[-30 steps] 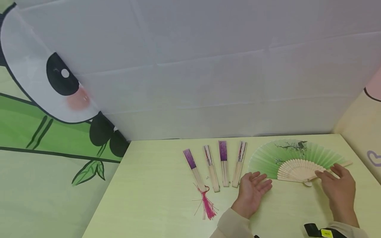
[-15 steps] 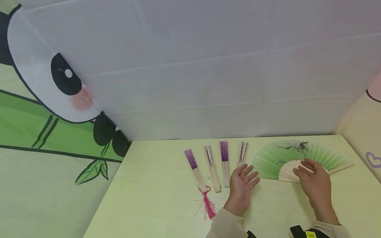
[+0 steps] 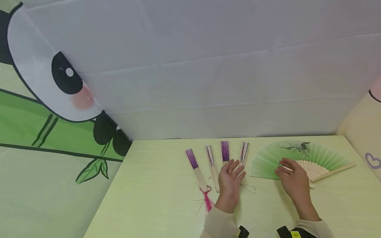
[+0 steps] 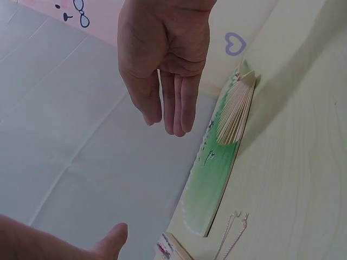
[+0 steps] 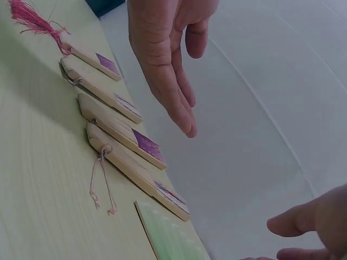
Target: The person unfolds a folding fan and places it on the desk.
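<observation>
My left hand [image 3: 228, 190] hovers palm up, fingers spread, in front of the folded fans and hides the lower parts of some. My right hand [image 3: 294, 185], fingers loosely bent and holding nothing, overlaps the left part of a spread green fan [image 3: 265, 163]. That fan lies on the table with a bird-and-branch print and pale wooden ribs. Several folded fans lie in a row left of it: one purple with a pink tassel [image 3: 208, 204], a second purple fan [image 3: 225, 151], and two with whitish patterned cloth, the rightmost fan [image 5: 138, 165] having a thin looped cord.
The pale wooden table [image 3: 148, 198] meets a white sheet-like backdrop [image 3: 190, 82] along its far edge. A panda-and-bamboo print [image 3: 68, 74] covers the left wall. On the right side a cream panel [image 3: 360, 132] bears a purple heart outline.
Both hands have moved left: the right from the fan's right end stick across its ribs, the left to in front of the folded fans. The spread fan stays in place.
</observation>
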Motion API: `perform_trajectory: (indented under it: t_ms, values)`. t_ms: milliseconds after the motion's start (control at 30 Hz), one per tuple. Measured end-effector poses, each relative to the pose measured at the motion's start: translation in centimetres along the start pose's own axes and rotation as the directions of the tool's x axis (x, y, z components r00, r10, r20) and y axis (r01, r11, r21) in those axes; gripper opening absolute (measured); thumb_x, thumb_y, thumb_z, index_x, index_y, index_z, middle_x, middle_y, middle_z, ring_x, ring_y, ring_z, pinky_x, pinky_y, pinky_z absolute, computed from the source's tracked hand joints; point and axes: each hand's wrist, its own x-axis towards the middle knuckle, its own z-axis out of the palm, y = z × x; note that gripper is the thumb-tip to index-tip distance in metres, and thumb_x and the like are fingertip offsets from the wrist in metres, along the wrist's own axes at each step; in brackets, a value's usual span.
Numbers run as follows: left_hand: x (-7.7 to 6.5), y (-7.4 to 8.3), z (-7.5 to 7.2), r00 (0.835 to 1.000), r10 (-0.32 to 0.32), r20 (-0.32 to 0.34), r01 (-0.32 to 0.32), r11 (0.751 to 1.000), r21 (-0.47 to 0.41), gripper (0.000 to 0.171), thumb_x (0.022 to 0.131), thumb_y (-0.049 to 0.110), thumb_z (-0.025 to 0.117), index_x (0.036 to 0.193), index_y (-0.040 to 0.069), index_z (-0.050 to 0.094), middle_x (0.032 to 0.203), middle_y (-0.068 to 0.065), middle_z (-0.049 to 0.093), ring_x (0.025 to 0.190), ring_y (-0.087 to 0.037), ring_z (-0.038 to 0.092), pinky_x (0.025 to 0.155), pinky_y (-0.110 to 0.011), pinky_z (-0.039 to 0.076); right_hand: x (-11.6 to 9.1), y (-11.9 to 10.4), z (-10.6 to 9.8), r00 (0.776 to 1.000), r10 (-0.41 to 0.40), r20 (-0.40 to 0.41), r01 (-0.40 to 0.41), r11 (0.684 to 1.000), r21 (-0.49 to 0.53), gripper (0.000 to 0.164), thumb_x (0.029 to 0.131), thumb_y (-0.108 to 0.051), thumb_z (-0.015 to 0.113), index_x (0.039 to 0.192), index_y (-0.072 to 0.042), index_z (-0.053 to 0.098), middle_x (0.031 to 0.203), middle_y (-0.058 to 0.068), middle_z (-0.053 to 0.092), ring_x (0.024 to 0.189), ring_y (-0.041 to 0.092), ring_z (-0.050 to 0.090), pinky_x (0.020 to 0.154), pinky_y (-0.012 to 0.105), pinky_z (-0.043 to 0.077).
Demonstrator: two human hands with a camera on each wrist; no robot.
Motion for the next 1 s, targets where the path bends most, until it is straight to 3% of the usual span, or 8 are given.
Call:
perform_trajectory:
  t_ms: [133, 233, 333, 367, 533, 600, 1000]
  values:
    - [0.2, 0.6, -0.5, 1.0, 0.012, -0.012, -0.012, 1.0, 0.012, 0.055, 0.112, 0.025, 0.033, 0.155, -0.008, 0.038, 0.155, -0.029, 0.049, 0.141, -0.048, 0.052, 0.117, -0.053, 0.047, -0.2, -0.3, 1.0, 0.999, -0.029, 0.019, 0.029, 0.999, -0.027, 0.053, 0.102, -0.009, 0.067, 0.151, 0.005, 0.05, 0.145, 0.028, 0.06, 0.084, -0.026, 0.05, 0.072, 0.008, 0.048]
    - [0.5, 1.1, -0.9, 0.999, 0.024, -0.022, -0.024, 1.0, 0.007, 0.055, 0.112, 0.024, 0.032, 0.155, -0.009, 0.037, 0.156, -0.029, 0.049, 0.142, -0.048, 0.05, 0.118, -0.052, 0.046, -0.2, -0.6, 1.8, 0.998, -0.05, 0.049, 0.052, 0.998, -0.044, 0.054, 0.102, -0.009, 0.067, 0.151, 0.006, 0.049, 0.145, 0.028, 0.06, 0.103, 0.004, 0.073, 0.074, 0.01, 0.051]
    - [0.7, 1.5, -1.2, 0.999, 0.034, -0.031, -0.034, 0.999, 0.004, 0.056, 0.112, 0.023, 0.031, 0.156, -0.01, 0.035, 0.157, -0.029, 0.047, 0.144, -0.049, 0.048, 0.118, -0.052, 0.045, -0.1, -0.9, 2.6, 0.995, -0.06, 0.08, 0.063, 0.997, -0.042, 0.054, 0.103, -0.009, 0.067, 0.151, 0.007, 0.048, 0.146, 0.029, 0.059, 0.124, 0.039, 0.067, 0.079, 0.017, 0.057]
    - [0.8, 1.6, -1.3, 0.999, 0.037, -0.036, -0.037, 0.999, 0.002, 0.055, 0.111, 0.023, 0.031, 0.156, -0.009, 0.035, 0.157, -0.029, 0.047, 0.144, -0.049, 0.048, 0.118, -0.052, 0.045, -0.1, -1.0, 2.9, 0.994, -0.061, 0.092, 0.065, 0.997, -0.04, 0.055, 0.103, -0.009, 0.067, 0.151, 0.007, 0.047, 0.147, 0.03, 0.058, 0.127, 0.043, 0.064, 0.082, 0.022, 0.059]
    - [1.0, 2.0, -1.8, 0.996, 0.051, -0.068, -0.052, 0.999, -0.01, 0.055, 0.112, 0.022, 0.031, 0.156, -0.009, 0.035, 0.158, -0.029, 0.046, 0.144, -0.048, 0.048, 0.118, -0.05, 0.047, 0.0, -1.3, 4.5, 0.991, -0.072, 0.108, 0.077, 0.996, -0.04, 0.055, 0.102, -0.008, 0.067, 0.151, 0.009, 0.047, 0.146, 0.032, 0.057, 0.128, 0.047, 0.062, 0.097, 0.05, 0.06]
    - [1.1, 2.1, -2.0, 0.995, 0.058, -0.081, -0.059, 0.998, -0.011, 0.055, 0.112, 0.022, 0.031, 0.156, -0.01, 0.035, 0.157, -0.03, 0.046, 0.144, -0.048, 0.048, 0.117, -0.049, 0.047, 0.1, -1.2, 5.3, 0.991, -0.086, 0.1, 0.09, 0.995, -0.037, 0.055, 0.101, -0.007, 0.068, 0.149, 0.01, 0.048, 0.145, 0.033, 0.058, 0.126, 0.048, 0.063, 0.099, 0.056, 0.058]
    - [1.4, 2.8, -3.3, 0.993, 0.094, -0.071, -0.095, 0.996, 0.0, 0.058, 0.112, 0.024, 0.029, 0.159, -0.01, 0.027, 0.162, -0.031, 0.038, 0.146, -0.05, 0.043, 0.122, -0.051, 0.041, 0.3, -1.5, 8.2, 0.99, -0.101, 0.095, 0.101, 0.995, 0.005, 0.057, 0.096, -0.004, 0.07, 0.146, 0.013, 0.049, 0.144, 0.035, 0.056, 0.126, 0.051, 0.062, 0.103, 0.059, 0.055]
